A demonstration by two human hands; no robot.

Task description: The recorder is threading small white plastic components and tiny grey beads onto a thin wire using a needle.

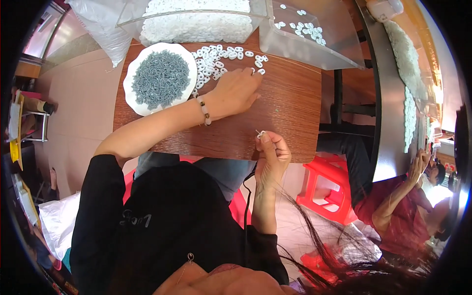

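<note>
Across the brown wooden table, my left hand (236, 91) reaches palm down with a beaded bracelet on the wrist. Its fingertips touch a small white two-hole oval piece (261, 72), while the thumb stands apart from the fingers. By the table's near edge, my right hand (273, 150) pinches another white two-hole piece (261, 133); a thin pin-like bit sticks out of it. Loose white pieces (211, 60) lie scattered beyond my left wrist. To their left, a scalloped white plate (129, 88) holds a heap of small grey screw-like parts (161, 78).
At the table's far side stand a clear bin (253, 33) full of white pieces and a second clear bin (295, 51) with a few. A red stool (322, 191) is at right. Further right, a person (408, 206) works at a dark table (393, 132).
</note>
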